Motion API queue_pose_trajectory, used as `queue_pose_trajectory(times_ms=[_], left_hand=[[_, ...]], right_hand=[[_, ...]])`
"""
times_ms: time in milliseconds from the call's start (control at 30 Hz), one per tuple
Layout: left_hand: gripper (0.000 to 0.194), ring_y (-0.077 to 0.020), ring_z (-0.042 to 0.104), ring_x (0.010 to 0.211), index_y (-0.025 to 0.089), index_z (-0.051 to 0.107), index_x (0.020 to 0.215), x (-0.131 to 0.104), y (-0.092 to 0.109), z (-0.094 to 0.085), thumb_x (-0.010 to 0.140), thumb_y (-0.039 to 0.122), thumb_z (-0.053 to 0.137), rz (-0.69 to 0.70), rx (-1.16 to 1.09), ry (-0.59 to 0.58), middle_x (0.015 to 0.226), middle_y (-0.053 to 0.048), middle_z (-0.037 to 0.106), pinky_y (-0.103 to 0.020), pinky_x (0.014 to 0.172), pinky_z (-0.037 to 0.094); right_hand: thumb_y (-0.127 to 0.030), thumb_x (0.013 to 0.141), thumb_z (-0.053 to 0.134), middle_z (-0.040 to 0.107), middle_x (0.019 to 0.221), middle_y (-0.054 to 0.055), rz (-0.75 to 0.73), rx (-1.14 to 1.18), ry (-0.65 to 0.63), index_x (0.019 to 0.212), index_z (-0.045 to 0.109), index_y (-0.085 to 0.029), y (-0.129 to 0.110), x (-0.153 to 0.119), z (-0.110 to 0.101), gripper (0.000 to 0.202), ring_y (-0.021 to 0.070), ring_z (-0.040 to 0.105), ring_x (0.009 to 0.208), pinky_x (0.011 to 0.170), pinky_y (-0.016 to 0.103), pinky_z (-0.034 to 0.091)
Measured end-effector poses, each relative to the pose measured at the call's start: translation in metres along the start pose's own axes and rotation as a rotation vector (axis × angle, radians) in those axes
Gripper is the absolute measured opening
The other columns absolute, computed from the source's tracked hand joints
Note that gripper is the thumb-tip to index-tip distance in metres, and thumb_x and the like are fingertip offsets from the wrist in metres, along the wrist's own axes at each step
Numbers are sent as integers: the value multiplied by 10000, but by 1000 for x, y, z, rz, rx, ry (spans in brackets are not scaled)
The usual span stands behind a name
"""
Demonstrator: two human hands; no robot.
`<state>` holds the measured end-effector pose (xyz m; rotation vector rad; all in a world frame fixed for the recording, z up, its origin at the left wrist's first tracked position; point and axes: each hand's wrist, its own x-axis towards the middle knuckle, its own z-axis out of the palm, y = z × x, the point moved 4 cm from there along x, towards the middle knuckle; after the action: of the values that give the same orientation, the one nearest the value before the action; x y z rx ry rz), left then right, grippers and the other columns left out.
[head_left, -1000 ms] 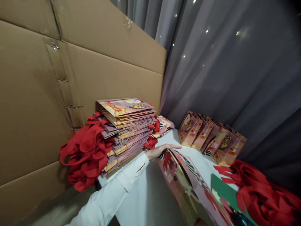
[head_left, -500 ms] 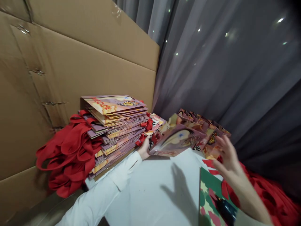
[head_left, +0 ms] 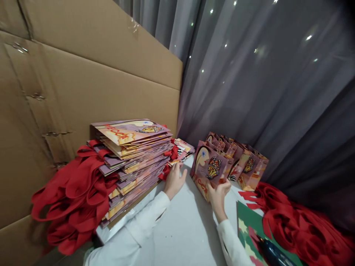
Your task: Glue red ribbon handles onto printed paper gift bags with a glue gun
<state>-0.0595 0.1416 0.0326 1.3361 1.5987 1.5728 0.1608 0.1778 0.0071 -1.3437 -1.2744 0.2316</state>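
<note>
My right hand [head_left: 219,195] grips the lower side of an upright paper gift bag [head_left: 204,162], printed with a face in profile and an orange butterfly. The bag stands on the white table, opened out. My left hand [head_left: 175,180] is open beside it, thumb apart from the fingers, near a small pile of printed pieces with red ribbon [head_left: 184,148]. Left of that hand rises a tall stack of flat printed bags [head_left: 138,155]. More opened gift bags [head_left: 249,166] stand in rows behind the held one.
Loops of red ribbon [head_left: 74,195] hang off the stack's left side. More red ribbon [head_left: 302,221] lies heaped at right, by a green patterned sheet [head_left: 249,221] with a dark, shiny object [head_left: 273,253] on it. A cardboard wall [head_left: 116,88] and grey curtain [head_left: 249,81] enclose the white table [head_left: 183,232].
The bag, tilted and held in my left hand before, now stands upright on the table. My left hand has let it go. My right hand moved left and took hold of it.
</note>
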Motion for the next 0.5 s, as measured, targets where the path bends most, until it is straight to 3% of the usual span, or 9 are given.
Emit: queue_pose_trajectory(times_ms=[133,267,400,500], left_hand=[[101,-248,582,1022,209,626,856,-13,11,8,794,182,551,184,234,-103,990,-71,651,-413,1007,384],[154,-225,611,875,204,643,767,-19,12,15,840,186,508,266,404,-170,869,-59,671,-383,898,415],[172,-224,618,864,199,647,784,-19,14,14,848,159,492,302,485,-149,879,-65,681,-371,849,413],[166,-222,621,833,198,632,760,-19,18,12,837,137,497,320,486,-95,845,-57,677,-366,817,416]], right_hand=[[-541,649,662,401,1240,312,114,-98,87,1268,346,-35,-2,5,40,860,463,345,1238,1025,641,280],[-510,659,694,397,1256,388,158,-164,51,1249,385,4,-17,23,84,842,490,361,1226,998,632,308],[-544,623,734,464,1236,354,175,-182,-23,1230,431,-41,-31,33,117,844,468,409,1194,957,626,349],[-575,679,689,454,1252,363,168,-188,-33,1249,424,-39,-40,27,124,827,459,423,1176,922,653,350]])
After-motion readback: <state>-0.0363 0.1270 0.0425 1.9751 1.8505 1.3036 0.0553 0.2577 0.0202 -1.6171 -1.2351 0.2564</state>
